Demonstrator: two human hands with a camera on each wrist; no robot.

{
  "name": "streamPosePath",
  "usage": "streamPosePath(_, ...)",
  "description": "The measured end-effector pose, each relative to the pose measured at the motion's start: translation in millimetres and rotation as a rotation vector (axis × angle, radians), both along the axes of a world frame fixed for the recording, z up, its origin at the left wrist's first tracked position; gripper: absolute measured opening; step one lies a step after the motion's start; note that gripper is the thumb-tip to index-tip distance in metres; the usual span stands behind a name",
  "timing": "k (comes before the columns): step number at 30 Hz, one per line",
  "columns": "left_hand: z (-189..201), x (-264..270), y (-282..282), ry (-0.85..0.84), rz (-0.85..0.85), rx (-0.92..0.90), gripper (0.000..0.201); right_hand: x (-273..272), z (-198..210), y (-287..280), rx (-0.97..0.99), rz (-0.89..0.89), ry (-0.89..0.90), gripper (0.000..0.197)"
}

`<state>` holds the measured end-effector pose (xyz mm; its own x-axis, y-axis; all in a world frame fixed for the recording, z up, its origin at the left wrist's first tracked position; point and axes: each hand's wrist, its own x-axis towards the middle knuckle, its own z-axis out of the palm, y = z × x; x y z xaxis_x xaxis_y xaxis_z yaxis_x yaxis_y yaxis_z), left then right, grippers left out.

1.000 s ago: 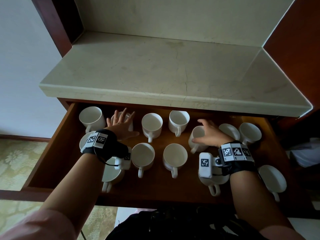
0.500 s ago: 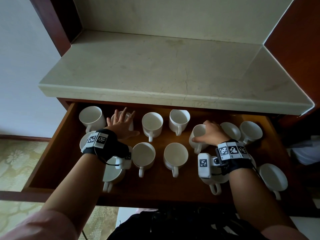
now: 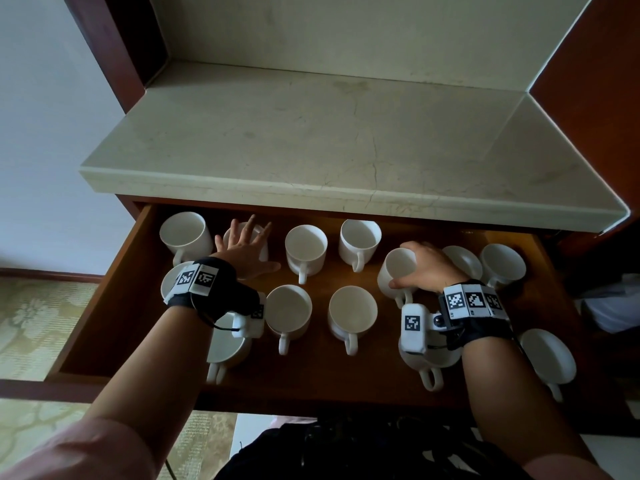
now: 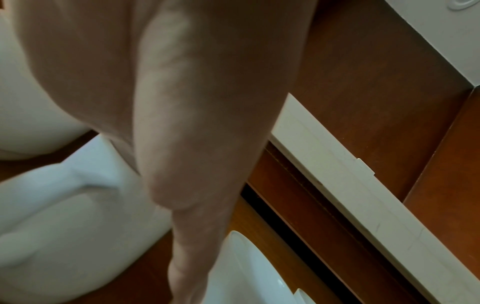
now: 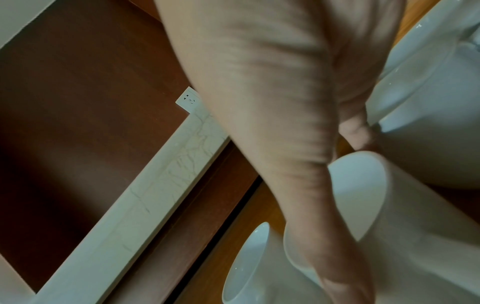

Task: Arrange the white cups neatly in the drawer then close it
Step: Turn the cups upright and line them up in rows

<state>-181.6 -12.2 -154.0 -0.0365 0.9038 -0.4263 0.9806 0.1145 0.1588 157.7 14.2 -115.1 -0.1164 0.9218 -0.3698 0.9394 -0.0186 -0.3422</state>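
Wood, dark and reddish, makes the open drawer (image 3: 114, 306) that spans nearly my whole reach, pulled out beneath a pale marble counter (image 3: 346, 140). It holds only white cups; nothing is inside any cup whose mouth I can see.

The back row runs left to right: a corner cup (image 3: 185, 235), a second cup (image 3: 261, 242) mostly hidden under my left hand (image 3: 246, 252), then a third cup (image 3: 306, 247) and a fourth cup (image 3: 360, 239), both upright with handles towards me. A front pair, the left-centre cup (image 3: 287, 310) and the centre cup (image 3: 352, 315), stand upright behind my wrists, handles towards me as well. Further cups sit partly hidden under both wrists and along the right side, one of them the far-right cup (image 3: 549, 355) near the front, well apart from the others.

My right hand (image 3: 429, 268) is clamped on the tilted cup (image 3: 398, 271), thumb on its near side and fingers curled over the far rim. It leans with its mouth tipped leftwards, so its long axis slants instead of standing vertical, and its handle points at me. This hand is plainly the nearer one; I judge the cup needs righting and sliding into the gap beside the fourth cup.

My left hand lies flat with fingers spread on the second cup, gripping nothing.
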Motion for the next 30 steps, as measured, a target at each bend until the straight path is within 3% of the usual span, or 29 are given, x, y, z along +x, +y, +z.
streamPosePath(21,13.2,7.6,-1.5,-0.043,0.031,0.017,0.086,5.0,-8.4,5.0,-0.019,-0.005,0.066,0.093)
streamPosePath(30,17.8,16.6,-1.3,-0.127,0.040,0.048,0.086,5.2,-12.2,3.9,-0.048,-0.057,0.193,0.079)
